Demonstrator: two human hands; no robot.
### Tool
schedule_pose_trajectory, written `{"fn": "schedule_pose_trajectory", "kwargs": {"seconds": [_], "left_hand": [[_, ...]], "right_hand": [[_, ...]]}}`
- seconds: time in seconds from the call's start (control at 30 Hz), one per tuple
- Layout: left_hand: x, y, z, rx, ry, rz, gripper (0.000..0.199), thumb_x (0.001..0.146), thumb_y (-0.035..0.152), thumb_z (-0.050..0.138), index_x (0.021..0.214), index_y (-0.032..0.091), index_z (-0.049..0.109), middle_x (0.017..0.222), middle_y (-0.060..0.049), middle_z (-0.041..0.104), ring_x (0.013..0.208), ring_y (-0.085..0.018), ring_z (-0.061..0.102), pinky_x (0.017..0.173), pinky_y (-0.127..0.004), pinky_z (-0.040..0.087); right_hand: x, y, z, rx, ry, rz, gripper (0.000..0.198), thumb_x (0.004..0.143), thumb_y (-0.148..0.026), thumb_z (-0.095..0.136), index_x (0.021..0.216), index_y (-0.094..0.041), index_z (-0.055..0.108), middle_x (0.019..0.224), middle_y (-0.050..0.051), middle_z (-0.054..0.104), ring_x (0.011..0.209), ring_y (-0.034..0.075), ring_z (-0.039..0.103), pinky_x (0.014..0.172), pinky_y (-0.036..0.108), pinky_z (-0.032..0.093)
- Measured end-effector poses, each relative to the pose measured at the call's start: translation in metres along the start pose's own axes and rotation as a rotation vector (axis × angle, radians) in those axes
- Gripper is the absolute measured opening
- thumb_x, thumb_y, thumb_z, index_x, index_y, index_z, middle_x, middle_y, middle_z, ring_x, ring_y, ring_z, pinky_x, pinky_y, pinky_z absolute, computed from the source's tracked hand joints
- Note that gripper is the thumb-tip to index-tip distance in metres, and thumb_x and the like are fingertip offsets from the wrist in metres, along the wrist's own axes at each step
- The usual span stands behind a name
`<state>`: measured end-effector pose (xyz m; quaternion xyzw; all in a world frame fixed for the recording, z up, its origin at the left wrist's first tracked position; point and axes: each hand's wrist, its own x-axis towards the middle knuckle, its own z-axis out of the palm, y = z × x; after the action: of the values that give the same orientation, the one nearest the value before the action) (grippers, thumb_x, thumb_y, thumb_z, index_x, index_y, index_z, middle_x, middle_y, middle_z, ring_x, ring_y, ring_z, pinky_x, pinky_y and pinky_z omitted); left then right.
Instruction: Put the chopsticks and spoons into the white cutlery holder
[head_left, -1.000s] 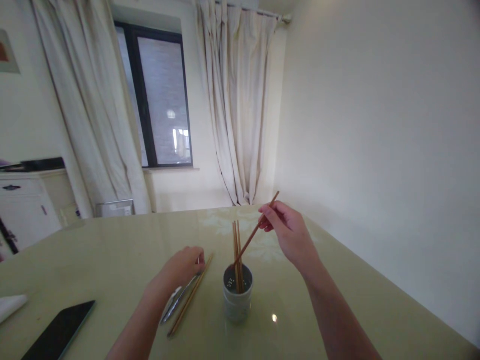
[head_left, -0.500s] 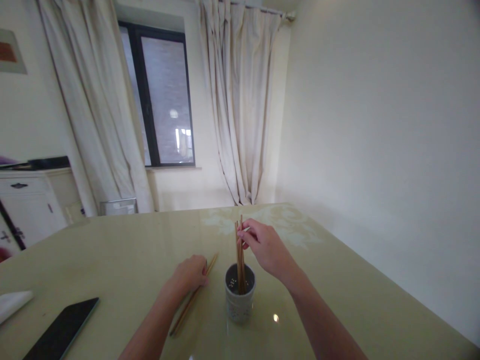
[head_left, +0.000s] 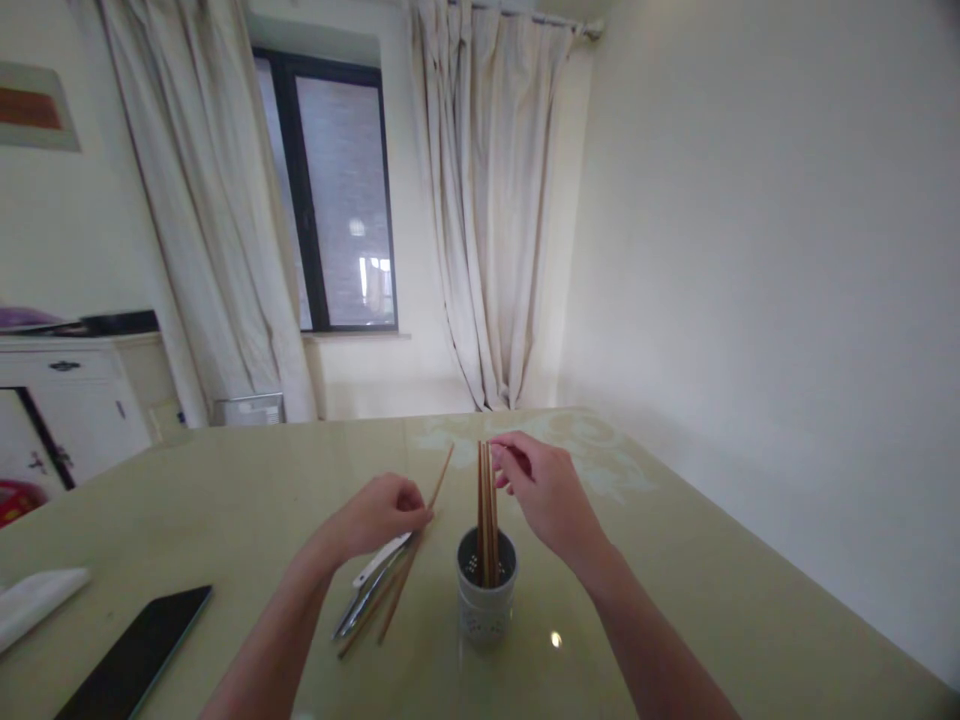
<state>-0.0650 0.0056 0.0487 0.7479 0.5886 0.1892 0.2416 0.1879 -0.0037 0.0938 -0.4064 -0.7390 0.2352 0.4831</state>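
My left hand (head_left: 379, 515) is closed with thumb and fingers pinched on a wooden chopstick (head_left: 442, 472), which slants down toward me. Beneath that hand lie some silvery cutlery (head_left: 369, 602), a white-handled utensil (head_left: 381, 561) and another chopstick (head_left: 365, 630), partly covered. A pale grey utensil cup (head_left: 486, 612) with small holes inside stands upright right of them. Several chopsticks (head_left: 486, 510) stand in it. My right hand (head_left: 555, 490) has its fingertips pinched at the top of the rightmost one; some of its fingers are curled out of sight.
The glossy pale green table (head_left: 247, 520) carries a dark phone-like slab (head_left: 139, 650) and a white item (head_left: 41, 600) at left. A wall (head_left: 765, 330) runs along the right edge. Behind are curtains (head_left: 491, 200), a window (head_left: 345, 190) and a white cabinet (head_left: 82, 400).
My left hand has risen slightly and moved right with a chopstick, uncovering cutlery beneath. The chopsticks in the cup stand more upright and spread, with my right hand still at their tops.
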Motion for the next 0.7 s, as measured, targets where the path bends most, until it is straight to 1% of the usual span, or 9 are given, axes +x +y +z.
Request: {"fn": "schedule_pose_trajectory", "kwargs": {"seconds": [0.07, 0.13, 0.23, 0.33, 0.47, 0.57, 0.63, 0.67, 0.7], "left_hand": [[-0.011, 0.021, -0.012, -0.207, 0.03, 0.122, 0.035, 0.086, 0.05, 0.066, 0.078, 0.016, 0.07, 0.066, 0.003, 0.061, 0.062, -0.013, 0.052, 0.058, -0.025, 0.037], [-0.022, 0.044, -0.015, -0.335, 0.029, 0.217, 0.033, 0.087, 0.049, 0.068, 0.079, 0.017, 0.068, 0.063, 0.006, 0.055, 0.059, -0.011, 0.046, 0.056, -0.024, 0.035], [-0.033, 0.071, -0.01, -0.398, 0.031, 0.275, 0.026, 0.087, 0.041, 0.069, 0.077, 0.017, 0.066, 0.062, 0.007, 0.052, 0.058, -0.009, 0.042, 0.054, -0.022, 0.032], [-0.038, 0.084, -0.004, -0.403, 0.048, 0.309, 0.021, 0.087, 0.035, 0.07, 0.077, 0.017, 0.069, 0.064, 0.006, 0.056, 0.059, -0.009, 0.044, 0.055, -0.022, 0.034], [-0.039, 0.09, -0.004, -0.396, 0.081, 0.326, 0.024, 0.089, 0.039, 0.069, 0.081, 0.017, 0.073, 0.068, 0.003, 0.064, 0.062, -0.011, 0.049, 0.057, -0.022, 0.037], [-0.031, 0.085, -0.004, -0.361, 0.168, 0.305, 0.035, 0.093, 0.048, 0.063, 0.079, 0.018, 0.072, 0.069, 0.001, 0.067, 0.062, -0.012, 0.053, 0.058, -0.024, 0.038], [-0.022, 0.072, -0.002, -0.247, 0.233, 0.245, 0.038, 0.096, 0.05, 0.059, 0.077, 0.018, 0.071, 0.069, 0.0, 0.068, 0.064, -0.015, 0.057, 0.061, -0.025, 0.04], [-0.017, 0.062, 0.001, -0.142, 0.242, 0.191, 0.036, 0.096, 0.047, 0.058, 0.078, 0.019, 0.071, 0.072, -0.002, 0.071, 0.068, -0.016, 0.06, 0.064, -0.027, 0.042], [-0.011, 0.052, 0.005, -0.004, 0.224, 0.118, 0.031, 0.097, 0.042, 0.058, 0.081, 0.019, 0.072, 0.078, -0.004, 0.074, 0.074, -0.019, 0.065, 0.068, -0.028, 0.044]], "right_hand": [[-0.003, -0.009, 0.001, 0.123, -0.006, -0.001, 0.023, 0.102, -0.037, 0.06, 0.108, -0.02, 0.075, 0.085, 0.003, 0.077, 0.067, 0.017, 0.075, 0.062, 0.027, 0.055], [-0.007, -0.017, 0.004, 0.212, -0.049, -0.007, 0.022, 0.1, -0.038, 0.064, 0.109, -0.021, 0.074, 0.087, 0.002, 0.077, 0.068, 0.016, 0.074, 0.06, 0.025, 0.055], [-0.011, -0.024, 0.009, 0.306, -0.069, -0.007, 0.017, 0.099, -0.035, 0.064, 0.104, -0.021, 0.071, 0.086, 0.001, 0.075, 0.068, 0.015, 0.072, 0.059, 0.024, 0.055], [-0.012, -0.026, 0.009, 0.335, -0.039, 0.0, 0.016, 0.097, -0.034, 0.065, 0.103, -0.02, 0.071, 0.084, 0.001, 0.074, 0.068, 0.015, 0.071, 0.061, 0.024, 0.056], [-0.012, -0.028, 0.004, 0.271, -0.042, -0.032, 0.014, 0.097, -0.031, 0.065, 0.098, -0.019, 0.074, 0.082, 0.001, 0.074, 0.069, 0.015, 0.07, 0.062, 0.024, 0.055], [-0.008, -0.024, -0.008, 0.288, 0.026, -0.03, 0.019, 0.096, -0.037, 0.067, 0.1, -0.019, 0.072, 0.082, 0.002, 0.074, 0.069, 0.016, 0.07, 0.057, 0.024, 0.054], [-0.004, -0.016, -0.019, 0.314, 0.109, -0.015, 0.024, 0.094, -0.042, 0.069, 0.099, -0.018, 0.07, 0.082, 0.003, 0.074, 0.069, 0.016, 0.071, 0.055, 0.024, 0.054], [-0.001, -0.012, -0.025, 0.318, 0.155, -0.006, 0.026, 0.093, -0.043, 0.07, 0.098, -0.018, 0.069, 0.082, 0.004, 0.074, 0.068, 0.017, 0.071, 0.055, 0.024, 0.054], [0.002, -0.007, -0.03, 0.31, 0.193, 0.004, 0.027, 0.092, -0.044, 0.071, 0.097, -0.018, 0.069, 0.081, 0.004, 0.074, 0.068, 0.017, 0.071, 0.056, 0.025, 0.055]]}}
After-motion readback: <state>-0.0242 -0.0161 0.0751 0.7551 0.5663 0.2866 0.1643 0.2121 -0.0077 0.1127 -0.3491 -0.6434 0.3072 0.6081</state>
